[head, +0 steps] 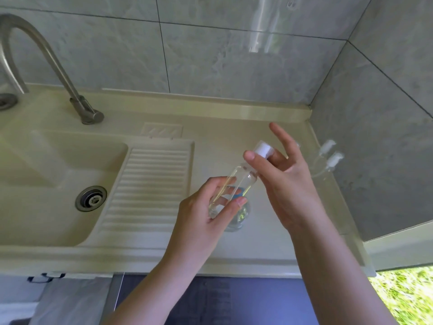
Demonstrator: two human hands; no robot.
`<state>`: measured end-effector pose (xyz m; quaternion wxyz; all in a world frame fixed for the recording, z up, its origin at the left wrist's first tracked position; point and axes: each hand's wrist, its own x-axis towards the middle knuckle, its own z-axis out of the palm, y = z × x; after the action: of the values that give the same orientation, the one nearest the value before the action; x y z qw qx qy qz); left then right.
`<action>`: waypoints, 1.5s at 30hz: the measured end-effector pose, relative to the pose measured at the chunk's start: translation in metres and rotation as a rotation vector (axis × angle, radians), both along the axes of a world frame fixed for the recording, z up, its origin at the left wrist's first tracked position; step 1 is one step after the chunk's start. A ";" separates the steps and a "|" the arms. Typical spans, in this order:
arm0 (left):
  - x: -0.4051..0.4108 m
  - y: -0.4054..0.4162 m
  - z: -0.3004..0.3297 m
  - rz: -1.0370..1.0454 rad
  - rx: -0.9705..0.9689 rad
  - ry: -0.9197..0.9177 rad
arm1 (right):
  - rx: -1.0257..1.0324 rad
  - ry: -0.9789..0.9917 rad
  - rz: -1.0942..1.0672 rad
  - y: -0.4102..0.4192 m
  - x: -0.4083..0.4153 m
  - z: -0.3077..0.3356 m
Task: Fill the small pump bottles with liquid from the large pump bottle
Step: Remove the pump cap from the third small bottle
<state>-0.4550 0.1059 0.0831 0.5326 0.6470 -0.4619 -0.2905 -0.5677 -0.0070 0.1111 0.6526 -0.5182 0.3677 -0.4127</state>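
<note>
My left hand grips the lower body of a clear small pump bottle, which is tilted up to the right above the counter. My right hand pinches its white pump top between thumb and fingers, with the index finger stretched out. Just below the held bottle, a clear bottle with a blue label stands on the counter, mostly hidden by my left fingers. Two more small clear pump bottles with white tops stand against the right wall.
A cream sink basin with a metal drain lies to the left, beside a ribbed draining board. A steel tap arches over the back left. Grey tiled walls close the back and right.
</note>
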 end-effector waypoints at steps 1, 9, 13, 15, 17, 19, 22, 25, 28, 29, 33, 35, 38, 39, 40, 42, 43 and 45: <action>0.001 0.001 0.000 0.006 0.000 0.010 | 0.022 -0.049 0.038 0.001 -0.001 0.001; 0.001 0.000 -0.005 -0.018 0.006 0.021 | 0.037 0.016 0.131 0.002 0.004 0.003; 0.000 0.000 -0.009 -0.020 0.028 0.038 | -0.044 0.077 0.037 0.004 0.003 0.000; 0.000 0.002 -0.010 -0.024 0.038 0.064 | -0.032 0.030 0.103 0.003 -0.002 0.002; -0.001 0.004 -0.011 -0.026 0.043 0.084 | -0.006 -0.003 0.186 0.004 -0.004 0.007; -0.002 0.006 -0.010 -0.032 0.044 0.102 | 0.039 0.006 0.197 0.006 -0.003 0.008; -0.002 0.008 -0.009 -0.033 0.040 0.089 | 0.000 0.109 0.055 0.011 0.001 0.003; 0.002 0.011 -0.007 -0.025 0.046 0.089 | 0.009 0.042 0.032 0.016 -0.001 0.006; 0.005 0.014 -0.007 -0.022 0.054 0.087 | 0.024 0.016 0.118 0.018 -0.005 0.013; 0.005 0.015 -0.007 -0.026 0.057 0.084 | 0.022 0.039 0.137 0.019 -0.005 0.014; 0.002 0.022 -0.007 -0.054 0.078 0.117 | -0.006 0.209 0.096 0.030 -0.003 0.014; 0.001 0.026 -0.008 -0.050 0.080 0.126 | -0.074 0.282 0.029 0.035 -0.003 0.013; 0.003 0.031 -0.009 -0.050 0.102 0.129 | -0.113 0.312 0.020 0.041 -0.004 0.016; 0.004 0.033 -0.010 -0.056 0.110 0.136 | -0.121 0.317 0.025 0.042 -0.005 0.017; 0.004 0.035 -0.011 -0.061 0.116 0.141 | -0.122 0.308 0.027 0.044 -0.006 0.018; 0.004 0.039 -0.012 -0.069 0.108 0.145 | -0.119 0.254 0.043 0.048 -0.008 0.021; 0.004 0.041 -0.012 -0.072 0.098 0.147 | -0.120 0.226 0.048 0.050 -0.009 0.022; 0.002 0.045 -0.011 -0.076 0.092 0.148 | -0.129 0.193 0.027 0.053 -0.011 0.025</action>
<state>-0.4525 0.1504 0.0722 0.5234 0.6296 -0.4316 -0.3787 -0.5789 0.0459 0.1358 0.5851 -0.6013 0.3944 -0.3749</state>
